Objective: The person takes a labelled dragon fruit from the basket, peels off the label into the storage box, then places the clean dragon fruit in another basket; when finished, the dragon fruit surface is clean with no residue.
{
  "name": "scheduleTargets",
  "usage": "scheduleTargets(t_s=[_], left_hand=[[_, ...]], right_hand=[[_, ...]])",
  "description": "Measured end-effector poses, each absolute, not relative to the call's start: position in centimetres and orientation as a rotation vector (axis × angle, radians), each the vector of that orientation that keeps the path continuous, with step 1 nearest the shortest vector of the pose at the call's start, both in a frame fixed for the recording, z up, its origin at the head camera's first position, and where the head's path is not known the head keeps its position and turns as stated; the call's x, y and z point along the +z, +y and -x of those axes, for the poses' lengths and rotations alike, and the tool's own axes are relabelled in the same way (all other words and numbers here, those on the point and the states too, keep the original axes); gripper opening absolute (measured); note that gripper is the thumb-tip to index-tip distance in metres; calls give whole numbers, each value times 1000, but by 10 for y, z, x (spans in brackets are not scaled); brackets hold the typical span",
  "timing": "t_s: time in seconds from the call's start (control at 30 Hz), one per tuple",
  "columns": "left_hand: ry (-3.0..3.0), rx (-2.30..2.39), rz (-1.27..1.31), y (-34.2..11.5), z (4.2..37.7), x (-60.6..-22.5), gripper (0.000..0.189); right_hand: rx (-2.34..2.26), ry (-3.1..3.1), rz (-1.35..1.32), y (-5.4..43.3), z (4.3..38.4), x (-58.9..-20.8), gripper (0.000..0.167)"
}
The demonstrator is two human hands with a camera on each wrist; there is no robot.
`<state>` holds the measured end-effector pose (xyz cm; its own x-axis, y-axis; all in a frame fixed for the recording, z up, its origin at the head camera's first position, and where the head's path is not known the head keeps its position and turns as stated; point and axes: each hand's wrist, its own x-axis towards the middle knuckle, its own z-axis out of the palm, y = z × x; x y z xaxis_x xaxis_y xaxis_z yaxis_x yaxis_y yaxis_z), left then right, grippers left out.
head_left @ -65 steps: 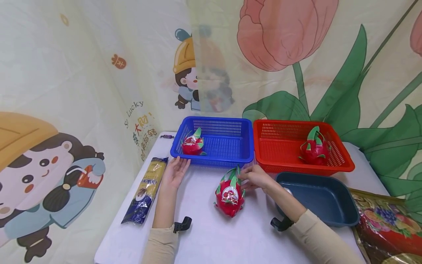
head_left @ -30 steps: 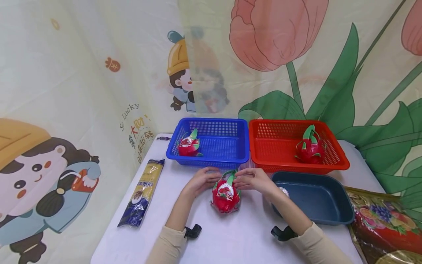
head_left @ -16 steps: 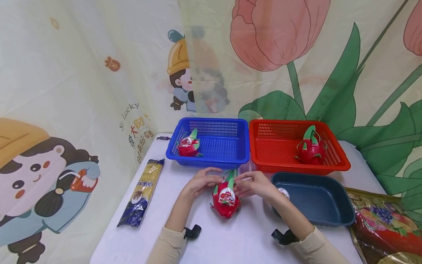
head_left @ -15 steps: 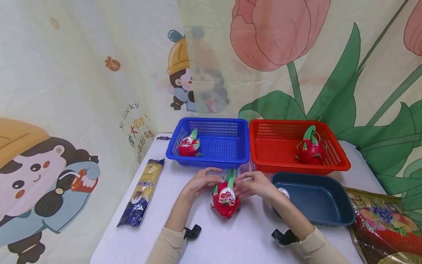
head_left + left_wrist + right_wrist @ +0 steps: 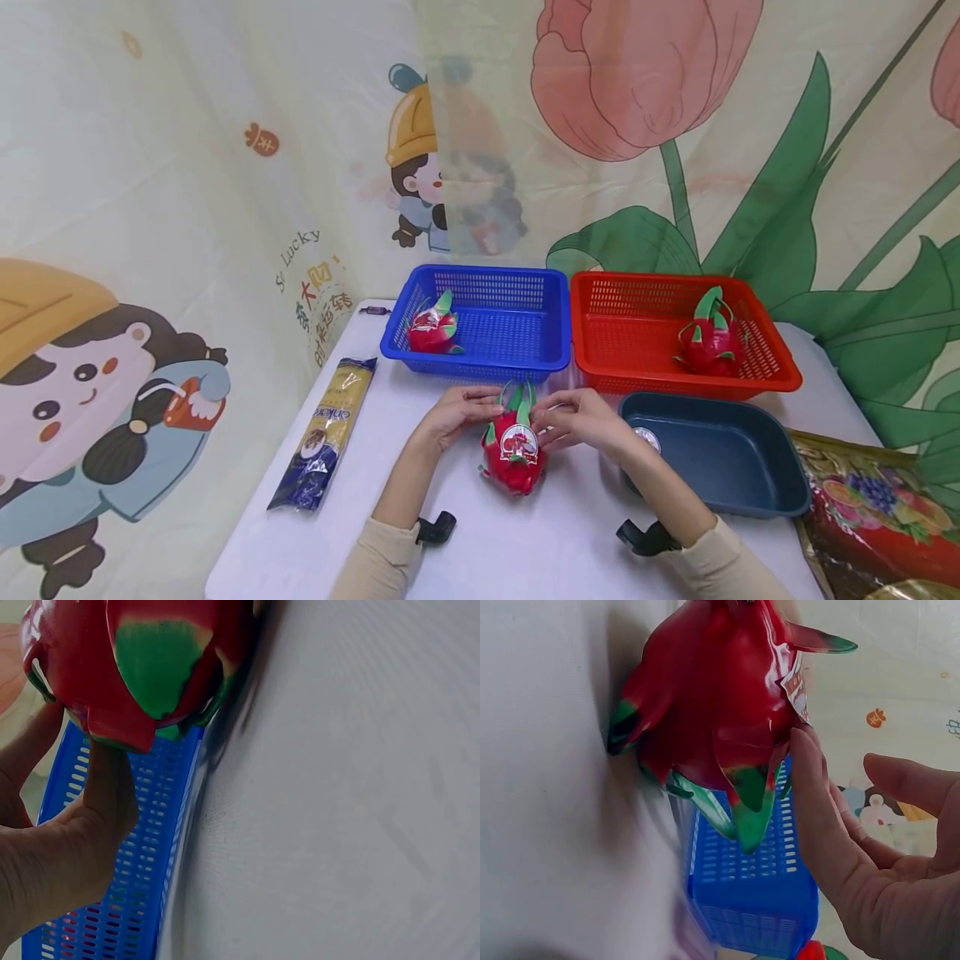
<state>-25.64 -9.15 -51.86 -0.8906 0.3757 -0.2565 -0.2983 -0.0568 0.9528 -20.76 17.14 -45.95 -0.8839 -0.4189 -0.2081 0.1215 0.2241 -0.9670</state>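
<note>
A red plastic-looking dragon fruit (image 5: pixel 514 458) with green leaf tips and a round white label lies on the white table, its leafy end toward the baskets. My left hand (image 5: pixel 456 414) touches its left side near the leaves. In the left wrist view, fingertips of the left hand (image 5: pixel 75 817) meet the fruit's underside by its scales. On the other side my right hand (image 5: pixel 577 419) touches the fruit with extended fingers. The right wrist view shows the right hand (image 5: pixel 870 847) with one finger against the fruit beside the label and the thumb held apart.
Behind the fruit stand a blue basket (image 5: pixel 517 363) and a red basket (image 5: pixel 675 383), each with one dragon fruit inside. A dark blue tray (image 5: pixel 720 467) sits right of my right forearm. A pasta packet (image 5: pixel 326 433) lies left; a shiny fruit-print bag (image 5: pixel 885 508) lies right.
My left hand has left the blue basket's front rim and come right to the dragon fruit. My right hand has stayed by the fruit, which has shifted and tilted slightly.
</note>
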Motion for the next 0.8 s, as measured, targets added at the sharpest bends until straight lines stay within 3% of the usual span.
scheduleTargets(t_s=[0.37, 0.8], left_hand=[[1814, 2009, -70, -91, 254, -519, 47], [1843, 2019, -25, -90, 252, -516, 42]], right_hand=[[-1754, 2098, 130, 158, 210, -472, 43], [-1821, 1885, 172, 158, 212, -480, 26]])
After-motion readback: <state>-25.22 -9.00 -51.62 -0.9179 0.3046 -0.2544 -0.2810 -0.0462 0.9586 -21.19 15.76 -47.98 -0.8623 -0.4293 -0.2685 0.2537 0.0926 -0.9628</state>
